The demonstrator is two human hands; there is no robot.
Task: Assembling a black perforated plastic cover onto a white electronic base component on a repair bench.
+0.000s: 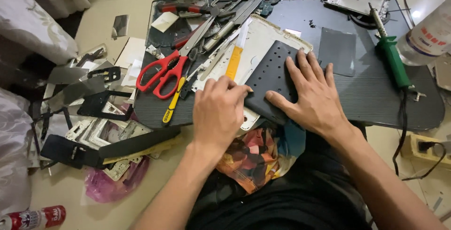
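A dark flat slab with rows of small holes [271,72] lies tilted on a white tablet-like back shell [263,35] on a low black table [376,93]. My right hand [312,93] lies flat on the slab, fingers spread. My left hand [218,110] curls at the slab's near left edge, fingertips touching it. Whether it pinches anything is hidden. A yellow-handled cutter knife [234,61] lies just beyond the left hand.
Red scissors [162,72], a yellow-and-black screwdriver [173,103] and metal strips crowd the table's left. A green soldering iron [392,56], a dark pad [337,51] and a plastic bottle [430,35] lie right. Phone frames litter the floor at left [94,131]. A power strip [425,148] sits right.
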